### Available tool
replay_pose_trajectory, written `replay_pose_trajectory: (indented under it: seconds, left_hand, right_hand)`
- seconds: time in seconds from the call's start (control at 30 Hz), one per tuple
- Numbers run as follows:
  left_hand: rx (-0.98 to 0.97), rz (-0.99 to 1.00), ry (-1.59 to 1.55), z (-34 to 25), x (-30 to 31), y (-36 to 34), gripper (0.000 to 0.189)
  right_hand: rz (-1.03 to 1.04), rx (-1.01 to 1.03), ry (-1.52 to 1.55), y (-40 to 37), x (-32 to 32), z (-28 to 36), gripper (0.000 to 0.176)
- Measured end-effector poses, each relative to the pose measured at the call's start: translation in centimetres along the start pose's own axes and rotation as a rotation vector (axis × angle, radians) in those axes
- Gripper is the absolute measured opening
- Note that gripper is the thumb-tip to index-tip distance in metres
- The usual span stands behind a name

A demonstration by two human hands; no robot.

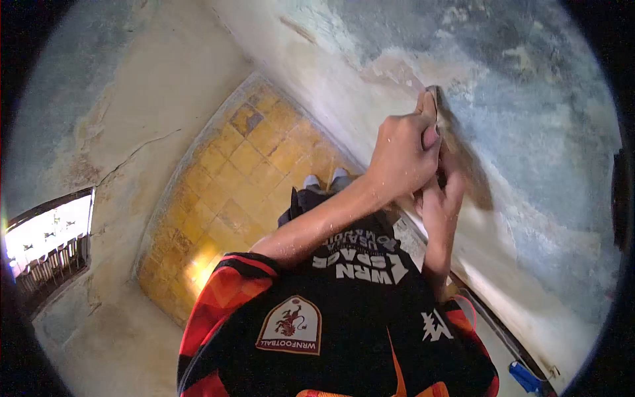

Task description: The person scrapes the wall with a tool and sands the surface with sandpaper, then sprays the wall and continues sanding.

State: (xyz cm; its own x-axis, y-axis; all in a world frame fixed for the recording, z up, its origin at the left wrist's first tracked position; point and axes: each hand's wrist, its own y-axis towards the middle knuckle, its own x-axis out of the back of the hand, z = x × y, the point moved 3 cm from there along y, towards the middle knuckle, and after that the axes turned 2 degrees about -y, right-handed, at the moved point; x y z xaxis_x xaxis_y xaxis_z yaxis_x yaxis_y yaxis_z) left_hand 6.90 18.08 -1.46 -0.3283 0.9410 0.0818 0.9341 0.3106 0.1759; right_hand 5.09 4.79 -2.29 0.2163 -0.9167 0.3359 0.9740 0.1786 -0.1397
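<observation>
My left hand is closed, its fingers stretched along a scraper and pressing it toward the wall. Only a small dark tip of the scraper shows beyond the fingertips; the rest is hidden by the hands. Just below, my right hand is closed around the lower part of the same tool and touches the left hand. The wall has patchy blue-grey paint, with a pale, peeled area around the scraper's tip. Small white flecks cling to my left hand and forearm.
Yellow floor tiles lie below, with my feet close to the wall's base. A cracked second wall meets this one in a corner. A bright barred window is at left, a blue object at lower right.
</observation>
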Motion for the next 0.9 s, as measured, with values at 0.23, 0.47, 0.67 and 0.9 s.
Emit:
replay_pose_trajectory:
  seconds: [0.23, 0.47, 0.67, 0.9]
  left_hand:
    - [-0.022, -0.013, 0.004, 0.1, -0.7, -0.6, 0.021]
    - [0.045, 0.004, -0.019, -0.4, 0.6, 0.2, 0.018]
    - [0.118, 0.023, -0.093, 0.0, 0.4, -0.3, 0.018]
    - [0.044, 0.032, -0.015, 0.3, 0.0, -0.4, 0.016]
  right_hand:
    - [-0.033, -0.1, 0.032, -0.2, 0.3, -0.1, 0.046]
    - [-0.065, 0.2, -0.109, 0.6, -0.8, 0.1, 0.047]
    - [-0.039, -0.021, -0.044, -0.1, -0.3, 0.8, 0.049]
    - [-0.038, -0.067, 0.008, -0.3, -0.2, 0.6, 0.047]
